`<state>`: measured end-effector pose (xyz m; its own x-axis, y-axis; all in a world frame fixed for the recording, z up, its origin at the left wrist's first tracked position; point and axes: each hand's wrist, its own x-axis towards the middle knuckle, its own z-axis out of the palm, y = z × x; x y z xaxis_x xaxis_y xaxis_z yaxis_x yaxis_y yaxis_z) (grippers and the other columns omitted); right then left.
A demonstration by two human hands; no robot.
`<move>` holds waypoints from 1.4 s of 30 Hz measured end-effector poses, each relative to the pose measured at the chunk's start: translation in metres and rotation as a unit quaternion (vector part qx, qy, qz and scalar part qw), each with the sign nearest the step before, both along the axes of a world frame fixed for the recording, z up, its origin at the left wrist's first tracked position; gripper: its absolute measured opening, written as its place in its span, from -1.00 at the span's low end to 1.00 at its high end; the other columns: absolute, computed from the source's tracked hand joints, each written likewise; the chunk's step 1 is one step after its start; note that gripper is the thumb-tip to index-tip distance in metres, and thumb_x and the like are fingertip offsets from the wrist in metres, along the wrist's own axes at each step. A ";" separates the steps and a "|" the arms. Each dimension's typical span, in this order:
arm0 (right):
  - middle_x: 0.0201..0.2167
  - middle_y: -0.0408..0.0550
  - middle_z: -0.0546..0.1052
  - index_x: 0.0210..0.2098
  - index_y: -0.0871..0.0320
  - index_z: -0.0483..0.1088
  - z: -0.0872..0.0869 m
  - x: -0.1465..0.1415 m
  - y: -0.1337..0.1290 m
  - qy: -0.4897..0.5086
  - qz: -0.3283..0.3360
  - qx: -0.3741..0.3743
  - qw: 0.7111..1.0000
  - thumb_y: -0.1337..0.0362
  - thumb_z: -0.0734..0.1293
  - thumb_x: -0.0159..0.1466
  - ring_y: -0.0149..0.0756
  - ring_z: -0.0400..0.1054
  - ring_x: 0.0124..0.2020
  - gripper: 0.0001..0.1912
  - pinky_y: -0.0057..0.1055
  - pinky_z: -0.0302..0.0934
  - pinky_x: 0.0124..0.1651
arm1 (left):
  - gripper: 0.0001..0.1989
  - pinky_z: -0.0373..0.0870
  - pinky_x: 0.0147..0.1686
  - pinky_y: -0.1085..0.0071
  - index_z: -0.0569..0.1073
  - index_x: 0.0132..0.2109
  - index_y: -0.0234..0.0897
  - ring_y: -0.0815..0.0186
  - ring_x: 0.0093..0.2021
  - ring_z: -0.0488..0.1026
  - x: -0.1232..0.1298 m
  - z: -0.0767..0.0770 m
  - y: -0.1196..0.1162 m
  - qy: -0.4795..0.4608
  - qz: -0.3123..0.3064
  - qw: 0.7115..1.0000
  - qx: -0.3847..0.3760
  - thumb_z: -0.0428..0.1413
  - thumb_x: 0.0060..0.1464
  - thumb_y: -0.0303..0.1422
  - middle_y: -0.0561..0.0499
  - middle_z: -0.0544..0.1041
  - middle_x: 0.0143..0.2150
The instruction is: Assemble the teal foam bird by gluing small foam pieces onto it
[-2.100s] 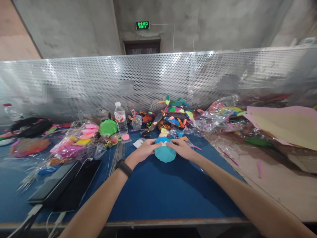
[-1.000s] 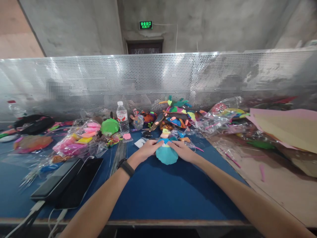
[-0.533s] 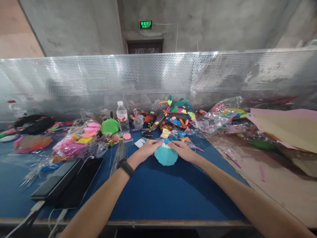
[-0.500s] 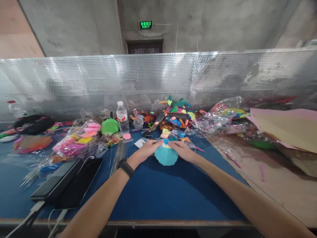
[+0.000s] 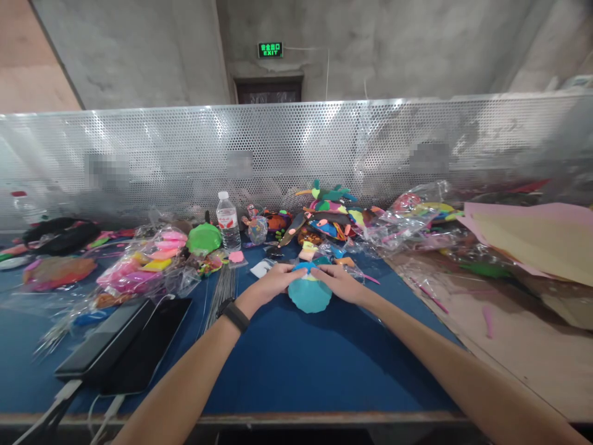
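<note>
Blue disc [image 5: 310,295], pale with a wavy lower rim, is held over the table [image 5: 296,377], well back from the front edge; whether it touches the surface cannot be told. The left hand [image 5: 277,280] is partly closed, thumb and fingers gripping the disc's upper left side; the right hand [image 5: 343,283], likewise half closed, grips the upper right. A water bottle [image 5: 228,224] stands upright towards the back edge, beside a green dome [image 5: 204,239]. A phone [image 5: 149,347] lies near the front edge, left of the left forearm.
</note>
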<state>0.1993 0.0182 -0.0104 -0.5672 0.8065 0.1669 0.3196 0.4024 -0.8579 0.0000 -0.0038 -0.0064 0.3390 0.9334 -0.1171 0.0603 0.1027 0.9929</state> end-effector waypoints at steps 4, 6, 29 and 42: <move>-0.58 -0.21 0.21 -0.48 0.18 0.28 0.000 0.000 0.000 -0.016 -0.003 0.024 1.000 -0.19 0.16 0.26 -0.43 0.09 -0.53 -0.46 -0.45 -0.01 -0.47 | -0.64 0.32 -0.40 0.44 0.56 -0.19 -0.36 0.38 -0.45 0.42 -0.001 -0.003 0.002 -0.002 -0.006 1.000 0.003 0.24 -0.04 -0.16 -0.05 0.55 -0.36; -0.56 -0.19 0.26 -0.43 0.20 0.33 0.002 0.000 -0.002 -0.018 0.006 0.031 0.999 -0.18 0.18 0.25 -0.42 0.12 -0.52 -0.47 -0.45 0.01 -0.46 | -0.64 0.33 -0.38 0.43 0.56 -0.18 -0.36 0.37 -0.43 0.43 -0.002 -0.004 0.004 -0.006 -0.015 1.000 0.006 0.25 -0.04 -0.17 -0.07 0.55 -0.34; -0.55 -0.17 0.28 -0.42 0.20 0.32 0.006 0.001 -0.004 -0.034 0.022 0.035 0.999 -0.17 0.16 0.27 -0.42 0.12 -0.53 -0.48 -0.45 0.00 -0.47 | -0.66 0.18 -0.52 0.49 0.53 -0.30 -0.36 0.46 -0.56 0.26 -0.005 -0.010 0.008 0.023 -0.007 0.998 0.051 0.18 0.01 -0.12 0.08 0.41 -0.52; -0.26 0.03 0.48 -0.18 0.14 0.47 -0.001 0.001 -0.003 -0.183 -0.054 0.208 0.959 -0.06 0.08 0.37 -0.20 0.33 -0.24 -0.51 -0.35 0.14 -0.21 | -0.73 0.30 0.06 0.25 0.53 -0.13 -0.31 0.17 -0.06 0.43 -0.028 -0.005 0.020 0.357 0.208 0.825 0.386 -0.03 0.12 -0.48 -0.15 0.53 -0.10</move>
